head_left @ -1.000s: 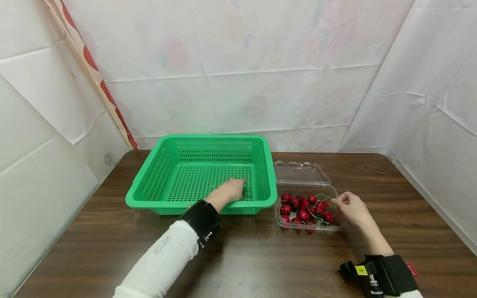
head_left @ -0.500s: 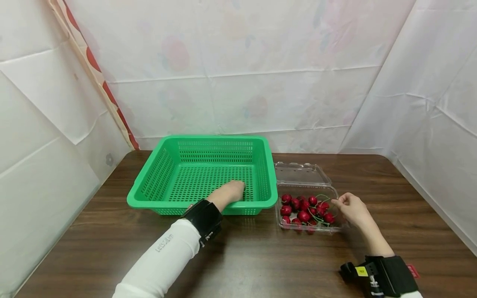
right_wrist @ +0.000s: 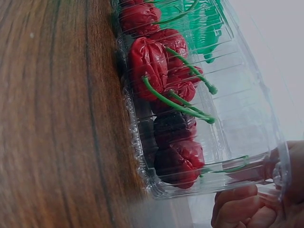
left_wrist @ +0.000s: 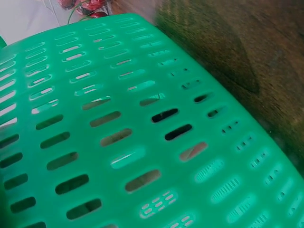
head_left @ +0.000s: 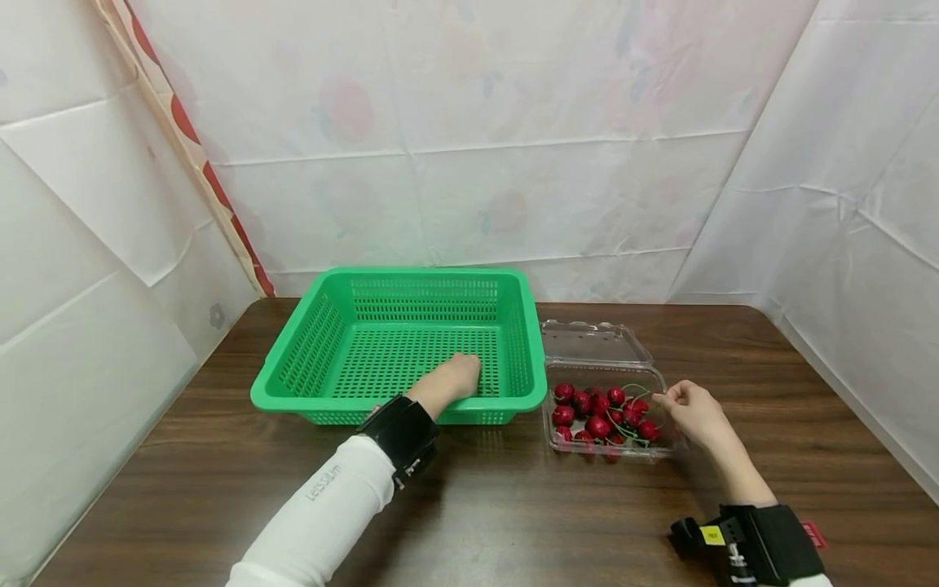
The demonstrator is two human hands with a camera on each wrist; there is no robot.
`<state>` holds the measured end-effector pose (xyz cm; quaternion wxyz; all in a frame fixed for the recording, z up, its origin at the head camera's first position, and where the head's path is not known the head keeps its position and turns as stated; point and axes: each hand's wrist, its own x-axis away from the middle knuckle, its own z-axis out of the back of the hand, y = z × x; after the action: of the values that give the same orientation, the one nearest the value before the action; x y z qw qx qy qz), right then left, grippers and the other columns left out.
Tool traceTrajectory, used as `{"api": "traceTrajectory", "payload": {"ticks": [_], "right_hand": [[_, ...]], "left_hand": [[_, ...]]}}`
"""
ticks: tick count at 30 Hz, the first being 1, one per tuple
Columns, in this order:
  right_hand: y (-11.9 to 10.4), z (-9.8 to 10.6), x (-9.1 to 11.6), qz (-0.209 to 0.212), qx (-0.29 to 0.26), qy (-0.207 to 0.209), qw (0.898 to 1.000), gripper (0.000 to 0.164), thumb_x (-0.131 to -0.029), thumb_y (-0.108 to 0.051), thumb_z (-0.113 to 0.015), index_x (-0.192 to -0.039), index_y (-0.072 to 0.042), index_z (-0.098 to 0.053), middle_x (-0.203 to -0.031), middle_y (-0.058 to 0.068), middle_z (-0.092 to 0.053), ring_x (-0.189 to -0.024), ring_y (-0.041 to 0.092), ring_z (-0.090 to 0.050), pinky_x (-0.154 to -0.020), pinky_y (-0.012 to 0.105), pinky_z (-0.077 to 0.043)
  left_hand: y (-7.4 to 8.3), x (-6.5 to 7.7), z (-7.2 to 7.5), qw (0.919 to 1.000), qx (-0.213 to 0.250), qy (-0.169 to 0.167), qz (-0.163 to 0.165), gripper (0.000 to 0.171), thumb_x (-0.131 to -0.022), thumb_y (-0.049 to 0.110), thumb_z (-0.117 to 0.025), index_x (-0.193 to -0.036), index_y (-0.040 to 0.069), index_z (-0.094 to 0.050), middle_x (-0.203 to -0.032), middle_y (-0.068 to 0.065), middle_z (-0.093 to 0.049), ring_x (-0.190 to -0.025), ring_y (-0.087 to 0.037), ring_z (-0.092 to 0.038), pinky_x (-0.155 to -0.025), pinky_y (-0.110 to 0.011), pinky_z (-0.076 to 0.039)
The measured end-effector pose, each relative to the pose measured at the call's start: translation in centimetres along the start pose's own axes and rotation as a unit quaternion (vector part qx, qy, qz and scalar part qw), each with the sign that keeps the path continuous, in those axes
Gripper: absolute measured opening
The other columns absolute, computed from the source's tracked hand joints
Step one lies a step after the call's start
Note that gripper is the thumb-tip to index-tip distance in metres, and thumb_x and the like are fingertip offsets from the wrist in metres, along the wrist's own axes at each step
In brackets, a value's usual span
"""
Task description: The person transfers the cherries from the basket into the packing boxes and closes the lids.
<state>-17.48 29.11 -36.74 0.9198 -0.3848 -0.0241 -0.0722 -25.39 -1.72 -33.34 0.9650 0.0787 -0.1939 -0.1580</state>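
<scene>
My left hand reaches over the front rim of a green plastic basket, with the back of the hand uppermost. Its fingertips are hidden, so I cannot tell whether they grip anything. In the left wrist view, the perforated basket wall fills most of the picture and no hand shows. To the right, my right hand pinches the right edge of a clear clamshell box. Several dark red cherries with green stems lie inside it. The right wrist view shows curled fingers at the box's corner.
The box's hinged lid lies back, away from me, close against the basket's right side. All of it stands on a dark wooden table. White sheets hang behind and on both sides.
Both hands hold nearly the same places. The left fingertip that showed over the basket floor a second ago is tucked down out of sight now. Cherries and box stay put.
</scene>
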Motion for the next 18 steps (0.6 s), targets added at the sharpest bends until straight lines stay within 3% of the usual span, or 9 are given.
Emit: {"api": "traceTrajectory", "payload": {"ticks": [3, 8, 14, 18], "right_hand": [[0.00, -0.02, 0.00, -0.001, -0.001, -0.001, 1.000, 0.027, -0.093, -0.023, -0.047, -0.082, 0.001, -0.041, -0.050, -0.001, -0.040, -0.042, 0.012, -0.041, -0.041, 0.029, -0.038], [-0.03, 0.00, -0.05, 0.003, -0.001, 0.000, 1.000, 0.026, -0.092, -0.022, -0.047, -0.082, 0.001, -0.041, -0.050, -0.001, -0.040, -0.041, 0.011, -0.041, -0.041, 0.029, -0.037], [-0.08, 0.05, -0.03, 0.000, -0.002, -0.001, 1.000, 0.027, -0.093, -0.023, -0.047, -0.082, 0.001, -0.041, -0.050, -0.001, -0.040, -0.041, 0.011, -0.040, -0.041, 0.028, -0.037], [-0.08, 0.05, 0.03, -0.004, -0.004, -0.001, 1.000, 0.027, -0.093, -0.023, -0.047, -0.082, 0.001, -0.041, -0.050, -0.001, -0.040, -0.042, 0.011, -0.040, -0.040, 0.028, -0.036]], "left_hand": [[-0.05, -0.04, -0.08, 1.0000, 0.002, 0.005, 0.003, 0.017, -0.090, -0.001, -0.044, -0.102, -0.001, -0.056, -0.089, -0.014, -0.056, -0.070, -0.019, -0.048, -0.059, -0.029, -0.040], [-0.06, 0.12, 0.03, 0.9998, 0.008, 0.017, 0.009, 0.021, -0.091, -0.002, -0.042, -0.108, -0.001, -0.053, -0.106, -0.018, -0.054, -0.078, -0.021, -0.048, -0.062, -0.030, -0.037], [0.07, 0.44, 0.26, 0.9988, 0.022, 0.043, 0.009, 0.013, -0.088, -0.003, -0.046, -0.097, 0.001, -0.056, -0.085, -0.012, -0.055, -0.067, -0.019, -0.045, -0.054, -0.027, -0.033], [0.17, 0.76, 0.41, 0.9968, 0.025, 0.075, 0.002, 0.014, -0.085, -0.006, -0.048, -0.090, 0.002, -0.058, -0.081, -0.010, -0.056, -0.063, -0.017, -0.043, -0.051, -0.026, -0.032]]}}
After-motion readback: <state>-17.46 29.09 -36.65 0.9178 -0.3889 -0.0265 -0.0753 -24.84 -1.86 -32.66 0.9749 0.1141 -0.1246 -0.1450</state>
